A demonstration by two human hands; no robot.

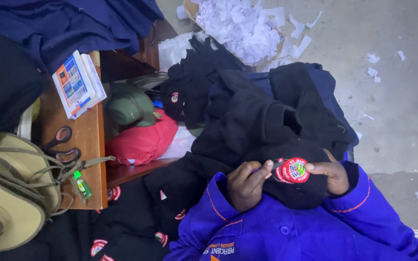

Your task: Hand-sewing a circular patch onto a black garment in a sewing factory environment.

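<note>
Our left hand (246,184) pinches the edge of a round red badge (293,170) on a black garment (267,140). Our right hand (333,174) grips that garment beside the badge, fingers curled.

Black garments (247,116) crowd front; floor (393,96) open (paper scraps).

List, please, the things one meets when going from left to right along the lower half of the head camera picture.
Khaki bag → black-handled scissors → small green bottle → red cloth bundle → left hand → round red badge on the black garment → right hand.
</note>
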